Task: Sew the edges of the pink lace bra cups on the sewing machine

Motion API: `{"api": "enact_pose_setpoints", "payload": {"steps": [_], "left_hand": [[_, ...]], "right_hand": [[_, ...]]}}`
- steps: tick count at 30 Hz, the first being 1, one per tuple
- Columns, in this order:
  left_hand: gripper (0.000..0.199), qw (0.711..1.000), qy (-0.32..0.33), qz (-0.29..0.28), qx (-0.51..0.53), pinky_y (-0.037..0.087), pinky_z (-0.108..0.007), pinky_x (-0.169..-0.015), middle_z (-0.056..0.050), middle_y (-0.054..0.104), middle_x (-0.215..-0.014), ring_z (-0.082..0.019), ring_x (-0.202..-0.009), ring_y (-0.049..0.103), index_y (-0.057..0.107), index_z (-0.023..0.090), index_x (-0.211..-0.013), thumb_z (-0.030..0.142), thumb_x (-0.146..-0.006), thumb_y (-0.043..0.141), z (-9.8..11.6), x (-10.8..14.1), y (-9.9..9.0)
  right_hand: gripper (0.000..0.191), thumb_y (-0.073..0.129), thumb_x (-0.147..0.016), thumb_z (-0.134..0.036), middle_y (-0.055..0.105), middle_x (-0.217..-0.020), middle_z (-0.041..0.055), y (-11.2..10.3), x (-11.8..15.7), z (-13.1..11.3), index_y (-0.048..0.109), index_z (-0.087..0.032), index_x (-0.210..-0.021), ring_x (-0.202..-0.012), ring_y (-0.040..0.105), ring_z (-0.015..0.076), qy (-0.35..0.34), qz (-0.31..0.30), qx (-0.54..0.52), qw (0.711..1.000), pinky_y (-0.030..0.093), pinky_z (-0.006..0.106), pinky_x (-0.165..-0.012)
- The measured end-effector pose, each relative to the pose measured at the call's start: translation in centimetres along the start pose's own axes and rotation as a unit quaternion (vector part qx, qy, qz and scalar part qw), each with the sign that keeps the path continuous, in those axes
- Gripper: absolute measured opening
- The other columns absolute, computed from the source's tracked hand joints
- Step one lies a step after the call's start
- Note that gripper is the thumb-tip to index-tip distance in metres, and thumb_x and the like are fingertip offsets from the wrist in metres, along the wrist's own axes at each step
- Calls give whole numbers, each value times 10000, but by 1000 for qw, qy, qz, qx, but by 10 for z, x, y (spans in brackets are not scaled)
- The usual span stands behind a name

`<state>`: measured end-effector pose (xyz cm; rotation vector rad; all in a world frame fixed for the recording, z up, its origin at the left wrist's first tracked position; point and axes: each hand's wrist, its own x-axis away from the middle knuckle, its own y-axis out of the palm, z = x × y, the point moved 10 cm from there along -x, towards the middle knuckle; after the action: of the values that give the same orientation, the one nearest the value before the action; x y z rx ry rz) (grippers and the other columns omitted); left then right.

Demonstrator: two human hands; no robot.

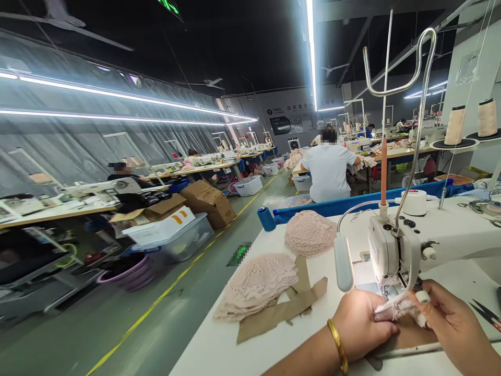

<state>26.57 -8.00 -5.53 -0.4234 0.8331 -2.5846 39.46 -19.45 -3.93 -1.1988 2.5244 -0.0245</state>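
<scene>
Beneath the head of a white sewing machine, a small piece of pale pink lace fabric lies between both hands. My left hand, with a gold bangle at the wrist, grips its left end, thumb and fingers closed. The fabric's right end is pinched by my right hand, close to the presser foot. Brown cloth shows under the fabric. Left of the machine are two stacks of pink lace pieces, one nearer and one farther, with olive-brown strips by the nearer stack.
Black scissors lie at the right edge. A blue thread spool stands at the table's far left corner; a white cone sits behind the machine head. Ahead, a person in a light shirt sits. Boxes and a purple basket stand left.
</scene>
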Motion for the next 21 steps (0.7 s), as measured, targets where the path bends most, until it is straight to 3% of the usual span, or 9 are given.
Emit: {"api": "enact_pose_setpoints", "payload": {"steps": [4, 7, 10, 13, 16, 19, 21], "left_hand": [[280, 998, -12, -1, 61, 346, -227, -542, 71, 464, -594, -116, -599, 436, 611, 191, -621, 368, -751, 785, -5, 2, 2], [333, 999, 12, 12, 45, 342, -238, -565, 62, 452, -626, -114, -616, 433, 557, 192, -590, 370, -771, 773, 2, 7, -1], [353, 998, 45, 29, 12, 386, -245, -621, 31, 506, -726, -133, -690, 496, 572, 188, -590, 394, -796, 772, 9, 12, -2], [364, 989, 116, 64, -72, 454, -297, -803, -26, 637, -871, -191, -866, 587, 625, 183, -577, 398, -814, 799, 17, 18, -2], [251, 968, 191, 54, -155, 409, -412, -1025, -55, 764, -1032, -262, -1065, 629, 779, 241, -727, 424, -896, 810, 16, 23, 11], [172, 950, 248, -1, -188, 362, -453, -1091, -42, 827, -1042, -242, -1019, 683, 837, 329, -987, 408, -1035, 692, 9, 26, 31], [226, 940, 264, -8, -216, 380, -444, -1081, -42, 840, -983, -213, -893, 699, 833, 323, -1015, 400, -1078, 631, 5, 27, 39]], "right_hand": [[405, 677, -968, -642, 596, -619, -55, 3, 5, -1, 691, -261, -832, -564, 513, 136, 26, 15, -21, 999, 444, 211, -548], [436, 680, -956, -660, 505, -590, -72, 6, 8, 5, 654, -256, -796, -560, 454, 130, 50, 1, -11, 999, 390, 222, -539], [462, 647, -977, -672, 525, -590, -70, 6, 6, 5, 637, -256, -776, -554, 487, 134, 35, -32, 24, 999, 398, 226, -540], [413, 542, -1077, -559, 657, -658, -44, 20, 5, -15, 688, -270, -820, -587, 605, 148, -75, -149, 91, 982, 463, 220, -571], [387, 501, -1105, -523, 745, -755, -19, 34, 18, -43, 731, -297, -891, -669, 690, 171, -252, -244, 170, 921, 515, 241, -653], [466, 449, -1102, -609, 756, -780, 8, 41, 32, -50, 743, -296, -922, -671, 671, 192, -367, -260, 255, 856, 518, 285, -683], [546, 379, -1118, -633, 736, -749, -4, 43, 36, -45, 721, -293, -863, -634, 632, 177, -396, -246, 288, 837, 494, 288, -668]]}}
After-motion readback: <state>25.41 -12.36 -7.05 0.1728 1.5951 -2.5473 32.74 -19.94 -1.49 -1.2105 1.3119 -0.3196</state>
